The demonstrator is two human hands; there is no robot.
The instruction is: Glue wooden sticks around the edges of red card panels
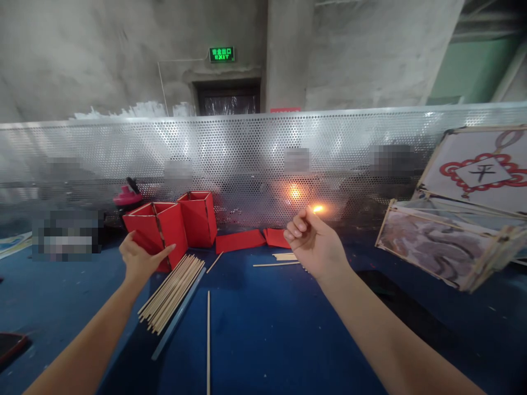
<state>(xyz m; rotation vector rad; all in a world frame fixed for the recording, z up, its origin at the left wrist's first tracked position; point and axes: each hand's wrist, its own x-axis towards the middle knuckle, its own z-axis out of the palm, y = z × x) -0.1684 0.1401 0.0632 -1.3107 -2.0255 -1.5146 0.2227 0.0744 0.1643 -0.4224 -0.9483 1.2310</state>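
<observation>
Hands at a blue bench (pixel 255 329), one on a red paper lantern, one raised with a small flame.

Head view: the left hand (pixel 140 259) lies open, fingers spread, against the near face of the red paper box-shaped lantern frame (pixel 158 230), holding nothing; a second red frame (pixel 200 216) stands just behind it. The right hand (pixel 313 241) is curled shut, lifted above the bench, with a small orange flame (pixel 318 209) at its fingertips; what it pinches is hidden. Judging by this, two frames look assembled, while the bundle of thin wooden sticks (pixel 173 293) and flat red paper sheets (pixel 241 240) remain unused. Blurred patches mask spots along the perforated metal screen (pixel 247 148); a printed lantern (pixel 457 241) is cut off at right.
</observation>
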